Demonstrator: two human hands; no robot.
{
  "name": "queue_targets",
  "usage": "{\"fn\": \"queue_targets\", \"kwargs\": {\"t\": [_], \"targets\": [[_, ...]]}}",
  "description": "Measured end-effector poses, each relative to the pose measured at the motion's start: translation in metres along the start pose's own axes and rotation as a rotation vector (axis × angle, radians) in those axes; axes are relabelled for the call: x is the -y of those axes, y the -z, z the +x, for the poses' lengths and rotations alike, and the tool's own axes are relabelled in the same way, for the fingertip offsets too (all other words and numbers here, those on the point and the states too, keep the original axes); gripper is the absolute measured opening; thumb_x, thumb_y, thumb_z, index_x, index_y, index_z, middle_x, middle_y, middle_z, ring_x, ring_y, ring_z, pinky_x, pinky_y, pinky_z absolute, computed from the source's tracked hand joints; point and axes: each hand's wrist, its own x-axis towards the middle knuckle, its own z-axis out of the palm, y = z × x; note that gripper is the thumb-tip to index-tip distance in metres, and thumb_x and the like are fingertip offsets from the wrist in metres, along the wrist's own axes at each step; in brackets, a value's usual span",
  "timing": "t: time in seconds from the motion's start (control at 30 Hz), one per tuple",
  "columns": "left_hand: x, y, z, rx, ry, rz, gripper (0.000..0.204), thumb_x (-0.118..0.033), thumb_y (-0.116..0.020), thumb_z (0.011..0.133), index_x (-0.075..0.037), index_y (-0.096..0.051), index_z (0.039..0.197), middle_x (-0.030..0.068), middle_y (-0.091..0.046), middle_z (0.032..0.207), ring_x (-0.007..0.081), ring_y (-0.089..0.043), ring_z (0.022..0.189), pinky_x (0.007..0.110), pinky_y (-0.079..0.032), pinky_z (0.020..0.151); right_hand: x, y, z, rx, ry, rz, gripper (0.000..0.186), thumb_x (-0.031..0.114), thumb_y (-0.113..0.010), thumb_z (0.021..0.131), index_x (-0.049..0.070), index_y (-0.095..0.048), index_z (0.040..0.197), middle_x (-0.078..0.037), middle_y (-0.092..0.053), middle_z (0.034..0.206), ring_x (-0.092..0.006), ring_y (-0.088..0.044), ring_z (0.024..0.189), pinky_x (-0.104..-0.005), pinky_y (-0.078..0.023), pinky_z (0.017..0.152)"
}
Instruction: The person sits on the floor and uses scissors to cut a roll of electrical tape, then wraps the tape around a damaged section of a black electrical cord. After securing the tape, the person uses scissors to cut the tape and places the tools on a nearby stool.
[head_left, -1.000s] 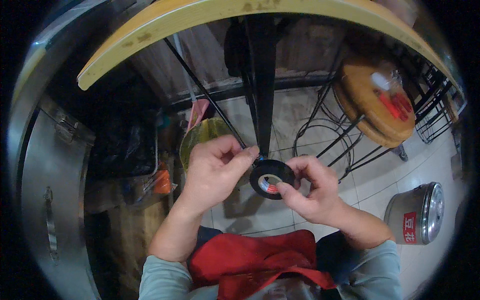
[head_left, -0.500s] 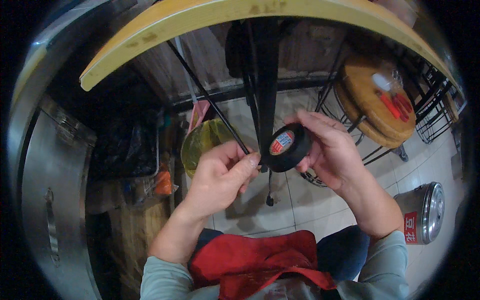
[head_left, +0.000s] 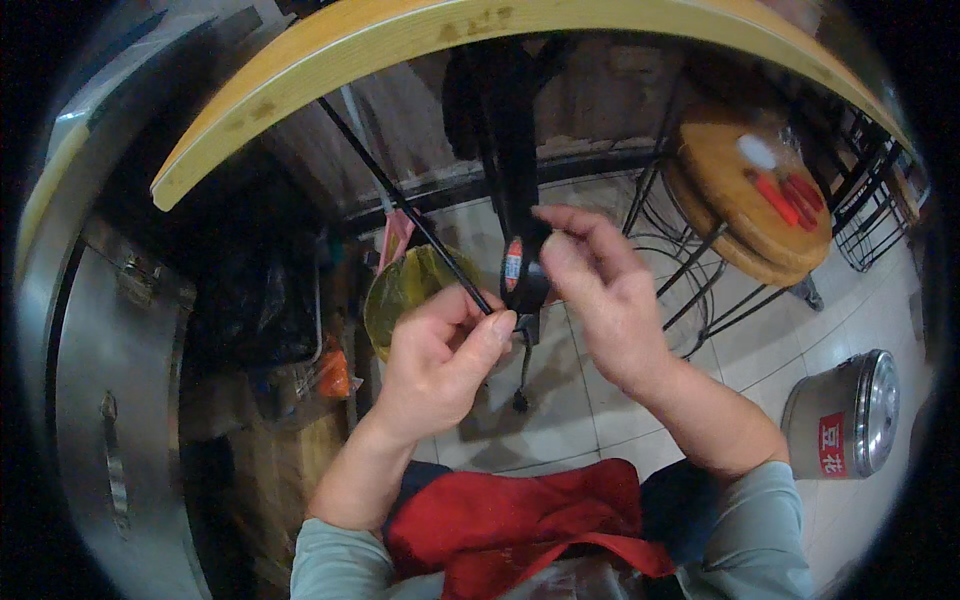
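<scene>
A thin black cable point(head_left: 402, 205) slants down from under the table edge into my left hand point(head_left: 435, 365). The thumb and curled fingers of that hand pinch its lower end. Just right of the pinch is a roll of black electrical tape point(head_left: 540, 283), turned nearly edge-on, its small printed label facing left. My right hand point(head_left: 610, 305) has its thumb and fingers at the roll's right side, the index finger reaching over its top. The contact behind the roll is partly hidden. A strip of tape between roll and cable cannot be made out.
A yellow-edged tabletop point(head_left: 330, 85) curves overhead. To the right stand a round wooden stool point(head_left: 720, 200) bearing red-handled tools point(head_left: 785, 200) and a lidded metal pail point(head_left: 835, 420). A yellow-green bag-like thing point(head_left: 400, 295) lies behind my left hand. Left is a metal cabinet point(head_left: 110, 400).
The tape roll has turned from face-on to nearly edge-on and shifted left. My right hand has moved left with it, its fingers reaching higher. The left hand keeps its pinch.
</scene>
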Motion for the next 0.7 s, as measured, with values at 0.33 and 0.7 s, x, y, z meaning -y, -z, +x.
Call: {"fn": "queue_targets", "kwargs": {"t": [0.33,0.7], "targets": [[-0.003,0.004,0.002,0.031,-0.076,0.036,0.015,-0.016,-0.062,0.093,-0.001,-0.06,0.091,-0.0018,-0.058,0.078,0.0041,-0.049,0.069,0.02,-0.042,0.062,-0.005,0.005,0.006,0.224,-0.173,0.238,0.053,0.019,-0.064,0.088,0.007,-0.045,0.137,-0.011,-0.062,0.112,-0.013,-0.059,0.093,-0.0258,-0.048,0.079],[0.002,0.016,0.012,0.057,-0.453,0.302,0.013,-0.011,-0.062,0.09,0.0,-0.058,0.085,0.0014,-0.058,0.072,0.008,-0.053,0.06,0.022,-0.042,0.055,-0.035,0.0,-0.02,0.41,-0.739,0.383,0.049,0.049,-0.044,0.098,0.002,-0.055,0.11,-0.009,-0.061,0.07,-0.0161,-0.058,0.05,-0.0272,-0.043,0.041]]}}
